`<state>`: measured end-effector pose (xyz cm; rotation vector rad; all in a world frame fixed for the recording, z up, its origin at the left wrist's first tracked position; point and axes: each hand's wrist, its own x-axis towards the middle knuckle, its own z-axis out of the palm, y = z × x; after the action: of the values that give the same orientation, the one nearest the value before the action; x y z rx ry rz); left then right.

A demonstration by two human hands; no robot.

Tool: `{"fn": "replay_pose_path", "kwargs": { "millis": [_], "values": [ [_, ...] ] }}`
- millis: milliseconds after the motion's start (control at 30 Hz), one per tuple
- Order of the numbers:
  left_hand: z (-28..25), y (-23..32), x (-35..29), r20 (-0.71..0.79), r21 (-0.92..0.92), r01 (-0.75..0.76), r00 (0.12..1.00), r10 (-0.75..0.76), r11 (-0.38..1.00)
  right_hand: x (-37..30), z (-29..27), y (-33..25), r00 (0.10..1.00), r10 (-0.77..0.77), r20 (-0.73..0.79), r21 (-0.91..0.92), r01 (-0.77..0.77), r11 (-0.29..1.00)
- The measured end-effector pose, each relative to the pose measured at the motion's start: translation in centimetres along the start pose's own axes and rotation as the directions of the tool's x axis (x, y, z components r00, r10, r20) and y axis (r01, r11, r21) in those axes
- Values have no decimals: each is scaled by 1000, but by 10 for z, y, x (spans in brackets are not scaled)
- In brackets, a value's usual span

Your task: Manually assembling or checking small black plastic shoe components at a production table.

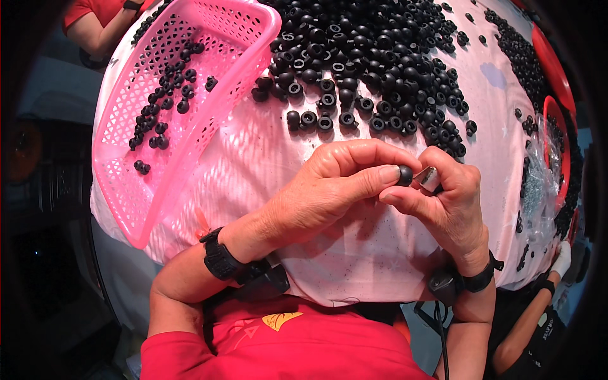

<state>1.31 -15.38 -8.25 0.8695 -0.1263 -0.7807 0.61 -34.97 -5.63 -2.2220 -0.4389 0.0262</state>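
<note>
My left hand (pixel 335 180) pinches a small round black rubber-looking part (pixel 405 175) between thumb and fingertips. Close beside it, my right hand (pixel 453 196) is closed on a small flat metal piece (pixel 429 180) that shows between thumb and forefinger. The metal piece sits just right of the black part; whether the two touch I cannot tell. Beyond my hands a large heap of similar round black parts (pixel 380 57) spreads over the table, several of them showing a ring-shaped opening.
To the left a pink perforated basket (pixel 136 209) holds scattered black parts. A pale patterned cloth (pixel 253 183) covers the table. Red trays (pixel 555 149), clear plastic (pixel 538 177) and more parts line the right side. Other people's arms (pixel 101 31) show at far left and lower right.
</note>
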Motion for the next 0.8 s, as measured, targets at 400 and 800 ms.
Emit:
{"fn": "replay_pose_path", "kwargs": {
  "millis": [400, 800],
  "values": [
    [2, 2, -1, 6, 44, -9, 1000, 9, 999, 0, 1, 0, 1000, 8, 18, -26, -8, 1000],
    [2, 4, -2, -26, 109, 1, 1000, 1, 994, 0, -1, -1, 998, -2, 64, -16, 3, 1000]
  ]
}}
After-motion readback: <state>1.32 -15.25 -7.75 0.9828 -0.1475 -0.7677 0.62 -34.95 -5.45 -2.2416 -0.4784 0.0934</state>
